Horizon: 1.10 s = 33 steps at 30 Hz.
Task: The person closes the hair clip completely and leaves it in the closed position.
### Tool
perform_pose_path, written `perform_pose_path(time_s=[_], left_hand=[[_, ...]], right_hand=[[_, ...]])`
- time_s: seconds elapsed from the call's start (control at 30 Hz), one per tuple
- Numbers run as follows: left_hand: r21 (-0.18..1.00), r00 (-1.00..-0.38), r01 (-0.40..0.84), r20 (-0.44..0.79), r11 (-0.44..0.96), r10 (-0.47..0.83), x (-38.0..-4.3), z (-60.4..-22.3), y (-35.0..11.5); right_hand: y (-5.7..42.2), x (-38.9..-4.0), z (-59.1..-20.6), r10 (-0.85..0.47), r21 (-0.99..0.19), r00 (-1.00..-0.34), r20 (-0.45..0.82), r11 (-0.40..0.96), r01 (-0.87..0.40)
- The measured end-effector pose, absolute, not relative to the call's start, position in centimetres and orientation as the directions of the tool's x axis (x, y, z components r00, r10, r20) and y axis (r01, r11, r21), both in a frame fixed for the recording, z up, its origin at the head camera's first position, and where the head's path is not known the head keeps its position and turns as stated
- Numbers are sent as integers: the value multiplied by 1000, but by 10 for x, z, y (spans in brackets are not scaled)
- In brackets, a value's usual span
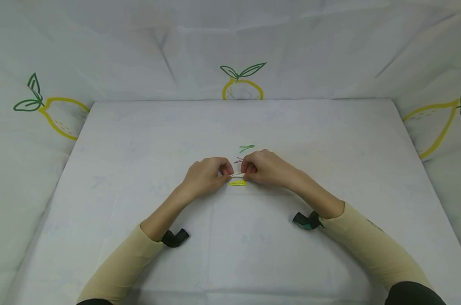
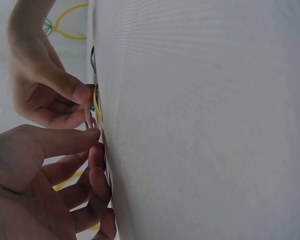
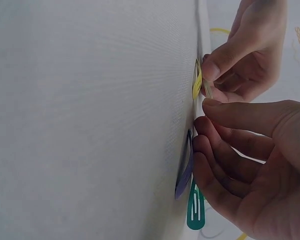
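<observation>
Nearest the camera, two cream sleeves [image 1: 371,245] came in from the near edge of the white-covered table [image 1: 139,169], each with a dark wrist mount beside it. Just beyond the wrists, a yellow hair clip [image 1: 238,183] lay flat on the cloth. Directly behind it, the left hand [image 1: 205,176] and the right hand [image 1: 266,167] met at the table's middle, fingers curled in narrow pinches on opposite ends of a white hair clip [image 1: 237,174], which was held just above the cloth. Beyond the knuckles lay a purple hair clip [image 1: 238,160], partly hidden, and farther still a green hair clip [image 1: 247,148], apart from the hands.

The risk, as I judged it, was the white clip snapping out of the fingertips, since each grip covered only a small end; it could land among the other clips and scatter them.

No brand or readable writing showed; the far backdrop carried only a drawn lemon [image 1: 242,84].
</observation>
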<state>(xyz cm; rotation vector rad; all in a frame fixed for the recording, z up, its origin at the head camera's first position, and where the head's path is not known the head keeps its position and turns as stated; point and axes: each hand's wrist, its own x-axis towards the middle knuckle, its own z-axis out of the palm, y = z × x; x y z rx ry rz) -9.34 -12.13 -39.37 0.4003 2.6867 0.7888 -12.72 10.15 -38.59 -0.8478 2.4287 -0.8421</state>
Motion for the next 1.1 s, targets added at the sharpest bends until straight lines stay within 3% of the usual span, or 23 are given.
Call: perform_pose_path(time_s=[1.1], left_hand=[[569, -908, 187, -211, 800, 362, -99, -391, -119]], right_hand=[[105, -127, -384, -645, -670, -751, -140, 621, -408]])
